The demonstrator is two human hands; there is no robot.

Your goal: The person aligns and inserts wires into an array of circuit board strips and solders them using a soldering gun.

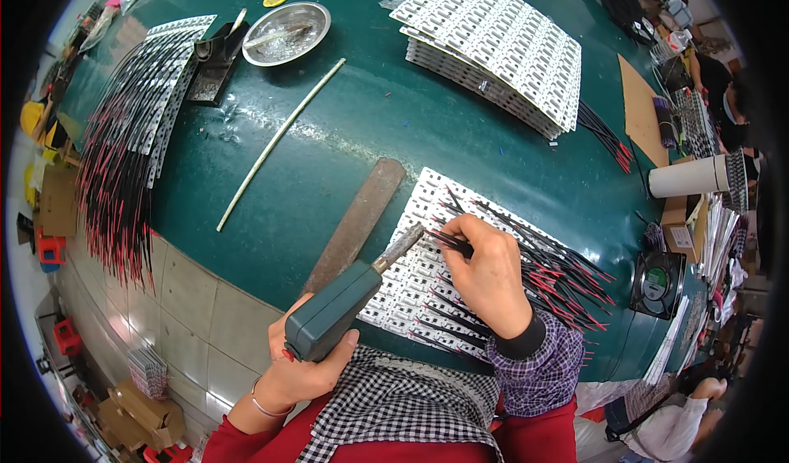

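My left hand [297,374] is wrapped round the dark green body of a soldering gun [333,311]. Its tip reaches up and right to a white panel of small circuit boards [400,286] lying on the table before me. Over that panel, my right hand [493,274] pinches a black wire [448,239] close to the soldering tip. Several black wires with red ends [552,278] fan out across the panel to the right, partly under my right wrist. A flat, rust-brown metal bar [359,221] lies left of the panel, partly behind the gun.
A stack of white board panels [501,44] stands at the back. Wired panels [123,147] hang over the left edge. A metal dish [288,34], a pale thin rod [279,147] and a dark holder [215,73] lie far left. A small fan [657,285] stands right.
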